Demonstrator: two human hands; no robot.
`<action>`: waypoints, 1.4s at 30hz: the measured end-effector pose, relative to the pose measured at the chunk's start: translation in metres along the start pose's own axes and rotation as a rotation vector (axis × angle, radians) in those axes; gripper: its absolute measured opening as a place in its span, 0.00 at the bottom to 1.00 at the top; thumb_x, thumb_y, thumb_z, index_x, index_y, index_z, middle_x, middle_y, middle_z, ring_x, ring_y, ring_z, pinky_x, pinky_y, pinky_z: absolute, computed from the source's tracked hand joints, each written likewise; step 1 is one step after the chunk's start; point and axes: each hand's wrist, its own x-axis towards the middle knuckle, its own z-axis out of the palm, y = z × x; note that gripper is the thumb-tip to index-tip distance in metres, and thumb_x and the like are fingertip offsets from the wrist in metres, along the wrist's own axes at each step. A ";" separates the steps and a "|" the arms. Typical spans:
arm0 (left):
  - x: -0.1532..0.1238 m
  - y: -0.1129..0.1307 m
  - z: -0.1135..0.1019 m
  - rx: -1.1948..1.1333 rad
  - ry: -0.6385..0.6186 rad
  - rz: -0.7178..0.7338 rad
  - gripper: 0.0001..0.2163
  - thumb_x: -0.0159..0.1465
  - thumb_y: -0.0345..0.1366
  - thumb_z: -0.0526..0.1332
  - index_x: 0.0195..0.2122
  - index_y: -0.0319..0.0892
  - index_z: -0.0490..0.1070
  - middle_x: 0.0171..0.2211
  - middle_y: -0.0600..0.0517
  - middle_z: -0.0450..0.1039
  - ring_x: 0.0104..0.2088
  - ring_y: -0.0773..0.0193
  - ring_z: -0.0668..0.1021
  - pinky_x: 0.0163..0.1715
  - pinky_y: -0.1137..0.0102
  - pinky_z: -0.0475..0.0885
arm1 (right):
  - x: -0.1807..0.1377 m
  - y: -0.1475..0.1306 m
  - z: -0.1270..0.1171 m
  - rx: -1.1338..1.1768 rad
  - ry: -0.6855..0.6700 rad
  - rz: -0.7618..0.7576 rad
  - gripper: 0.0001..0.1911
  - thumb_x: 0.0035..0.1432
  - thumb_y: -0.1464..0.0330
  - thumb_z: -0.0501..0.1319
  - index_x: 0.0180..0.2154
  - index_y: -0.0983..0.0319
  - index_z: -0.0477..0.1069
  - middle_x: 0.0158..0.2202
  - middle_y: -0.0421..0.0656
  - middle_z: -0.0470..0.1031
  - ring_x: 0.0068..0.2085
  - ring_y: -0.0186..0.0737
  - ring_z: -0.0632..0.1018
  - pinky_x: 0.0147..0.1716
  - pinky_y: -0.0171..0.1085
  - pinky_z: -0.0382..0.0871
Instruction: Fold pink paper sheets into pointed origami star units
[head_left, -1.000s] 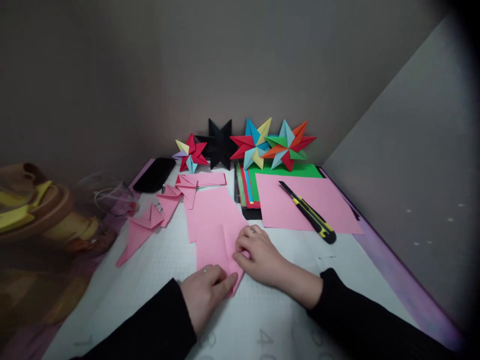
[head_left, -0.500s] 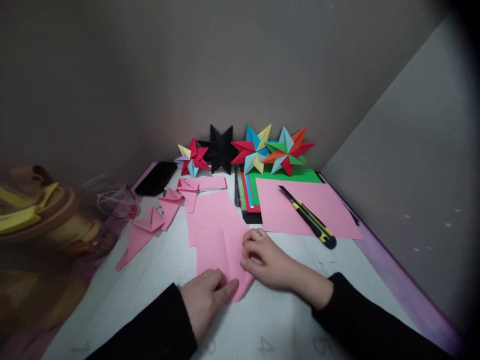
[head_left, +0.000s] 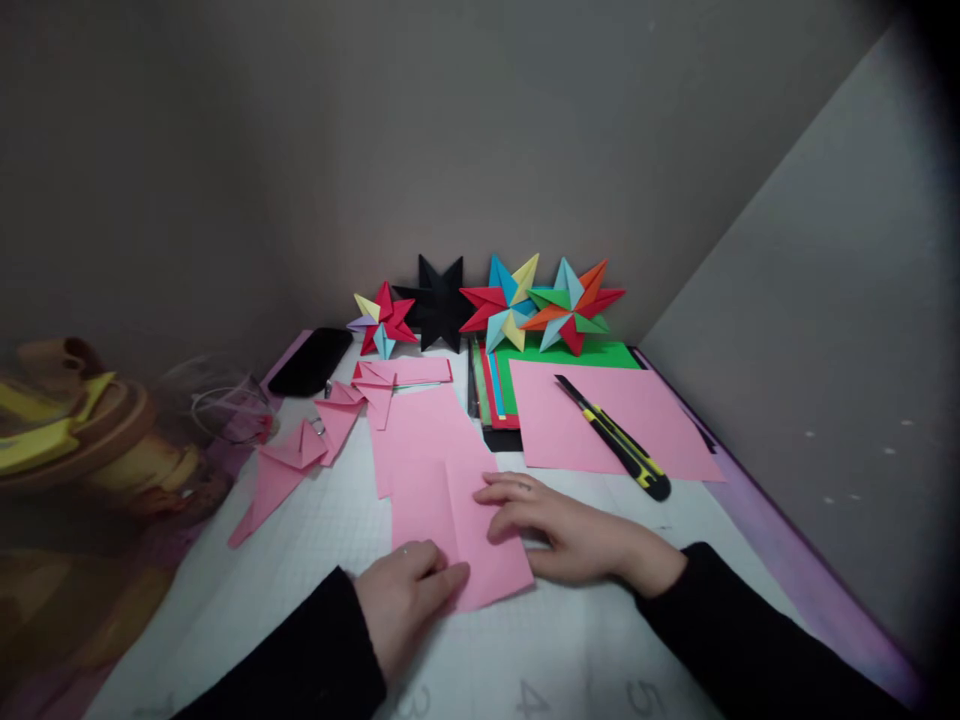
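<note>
A pink paper sheet (head_left: 450, 520) with a lengthwise crease lies flat on the white gridded mat (head_left: 315, 560) in front of me. My left hand (head_left: 405, 600) presses its near left corner, fingers curled down on the paper. My right hand (head_left: 559, 525) lies flat on the sheet's right half, fingers stretched out toward the left. Both sleeves are black. More pink paper (head_left: 420, 425) lies under the sheet's far end.
Folded pink pieces (head_left: 300, 450) lie to the left. A large pink sheet (head_left: 600, 415) carries a yellow-black utility knife (head_left: 619, 445). A coloured paper stack (head_left: 495, 385) and several paper stars (head_left: 510, 300) stand by the back wall. A black case (head_left: 309, 362) lies at left.
The pink sheet's right flap has been unfolded flat. My right hand went from a curled pinch at the fold to lying open on the paper. My left hand stayed at the near corner.
</note>
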 end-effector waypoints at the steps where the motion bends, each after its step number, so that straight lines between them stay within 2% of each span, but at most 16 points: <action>1: 0.000 0.001 -0.001 0.001 -0.004 -0.013 0.13 0.65 0.36 0.49 0.43 0.48 0.72 0.28 0.53 0.68 0.28 0.66 0.69 0.26 0.72 0.61 | 0.002 0.000 0.004 0.004 0.045 -0.008 0.12 0.51 0.74 0.60 0.39 0.58 0.73 0.55 0.45 0.65 0.61 0.47 0.57 0.57 0.49 0.54; 3: 0.001 0.003 -0.003 -0.001 -0.020 -0.052 0.13 0.65 0.37 0.49 0.38 0.46 0.73 0.27 0.53 0.68 0.28 0.66 0.70 0.26 0.72 0.61 | 0.006 0.001 0.009 0.030 0.101 -0.009 0.05 0.53 0.73 0.60 0.32 0.59 0.73 0.50 0.44 0.69 0.59 0.45 0.60 0.56 0.47 0.58; 5: 0.002 0.004 -0.003 -0.002 -0.032 -0.080 0.13 0.66 0.37 0.49 0.34 0.44 0.73 0.27 0.53 0.68 0.28 0.66 0.71 0.27 0.72 0.61 | 0.010 0.001 0.013 0.054 0.144 0.011 0.02 0.54 0.71 0.61 0.30 0.60 0.72 0.48 0.44 0.71 0.57 0.43 0.63 0.54 0.44 0.60; 10: -0.001 0.007 0.001 -0.101 0.035 -0.142 0.12 0.64 0.38 0.51 0.26 0.42 0.68 0.23 0.55 0.67 0.24 0.68 0.70 0.22 0.74 0.59 | 0.021 -0.006 0.021 0.003 0.293 0.124 0.04 0.53 0.72 0.61 0.26 0.61 0.69 0.45 0.46 0.68 0.52 0.43 0.66 0.50 0.43 0.63; 13: -0.005 0.005 0.003 -0.080 0.054 -0.060 0.10 0.62 0.36 0.54 0.24 0.42 0.67 0.22 0.56 0.66 0.23 0.68 0.69 0.21 0.73 0.57 | 0.027 -0.010 0.028 -0.039 0.347 0.173 0.05 0.53 0.74 0.59 0.26 0.61 0.67 0.44 0.46 0.66 0.51 0.43 0.65 0.50 0.43 0.62; 16: -0.007 -0.001 0.002 -0.030 -0.007 0.092 0.06 0.62 0.34 0.55 0.30 0.46 0.70 0.26 0.55 0.68 0.27 0.67 0.71 0.24 0.73 0.59 | 0.030 -0.010 0.032 -0.063 0.358 0.189 0.06 0.53 0.75 0.57 0.26 0.61 0.67 0.43 0.45 0.66 0.50 0.43 0.65 0.48 0.43 0.62; 19: -0.005 -0.008 -0.001 -0.005 -0.008 0.169 0.08 0.62 0.30 0.54 0.36 0.48 0.71 0.31 0.54 0.70 0.31 0.65 0.72 0.28 0.73 0.62 | 0.032 -0.009 0.033 -0.068 0.364 0.187 0.07 0.53 0.76 0.56 0.25 0.61 0.66 0.42 0.45 0.66 0.50 0.42 0.66 0.47 0.42 0.62; 22: -0.001 -0.010 -0.003 0.069 -0.008 0.120 0.08 0.61 0.28 0.53 0.37 0.45 0.69 0.29 0.53 0.69 0.29 0.64 0.72 0.25 0.72 0.62 | 0.033 -0.008 0.034 -0.071 0.388 0.195 0.08 0.51 0.78 0.56 0.24 0.62 0.65 0.41 0.44 0.66 0.48 0.42 0.66 0.46 0.41 0.62; 25: 0.001 -0.005 -0.006 0.227 -0.090 0.078 0.18 0.61 0.27 0.53 0.52 0.49 0.63 0.32 0.53 0.70 0.30 0.62 0.73 0.27 0.71 0.64 | 0.036 -0.007 0.037 -0.093 0.413 0.210 0.08 0.50 0.78 0.56 0.23 0.62 0.64 0.40 0.44 0.66 0.47 0.42 0.67 0.45 0.41 0.63; 27: 0.001 0.000 -0.008 0.317 -0.148 0.070 0.23 0.61 0.27 0.54 0.57 0.52 0.57 0.34 0.52 0.70 0.32 0.60 0.73 0.29 0.70 0.65 | 0.037 -0.008 0.039 -0.119 0.429 0.220 0.08 0.50 0.78 0.56 0.23 0.62 0.64 0.40 0.44 0.66 0.46 0.42 0.67 0.45 0.42 0.63; 33: 0.003 0.006 -0.012 0.309 -0.254 0.018 0.22 0.63 0.26 0.52 0.58 0.52 0.58 0.37 0.50 0.71 0.36 0.59 0.73 0.34 0.68 0.68 | 0.040 -0.009 0.046 -0.192 0.478 0.245 0.08 0.50 0.77 0.56 0.23 0.62 0.63 0.40 0.45 0.66 0.45 0.43 0.67 0.45 0.44 0.62; 42: 0.006 0.008 -0.014 0.295 -0.312 -0.011 0.23 0.62 0.26 0.52 0.58 0.51 0.58 0.39 0.49 0.71 0.37 0.58 0.73 0.36 0.66 0.69 | 0.040 -0.010 0.047 -0.225 0.490 0.237 0.07 0.50 0.77 0.56 0.23 0.62 0.64 0.39 0.45 0.66 0.45 0.44 0.67 0.45 0.45 0.62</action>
